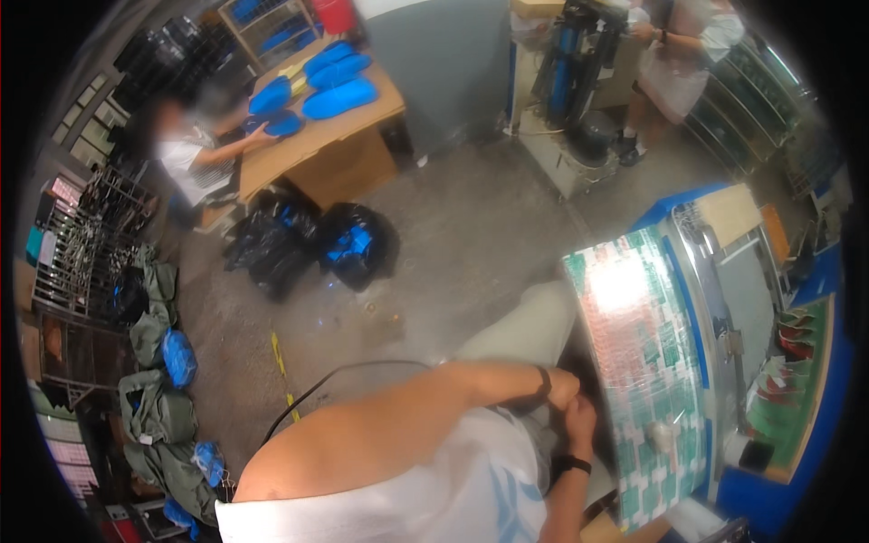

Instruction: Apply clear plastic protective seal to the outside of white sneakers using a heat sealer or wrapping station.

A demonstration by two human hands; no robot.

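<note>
My left hand (563, 387) and my right hand (580, 422) meet close in front of my body, fingers curled and touching each other. Each wrist wears a black band. They sit right against the near edge of a green and white patterned sheet (644, 362) that covers the bench top to my right. Whatever is between the fingers is too small and shadowed to make out. My left arm reaches across my white shirt (434, 493) from the lower left.
A blue machine with a chrome bar (711, 281) stands beyond the sheet. Black bags (355, 244) lie on the concrete floor. A seated person (192, 158) works at a wooden table (348, 149) with blue sole-shaped pieces (339, 98). Another person (681, 63) stands at the far right. Green sacks (156, 407) are at the left.
</note>
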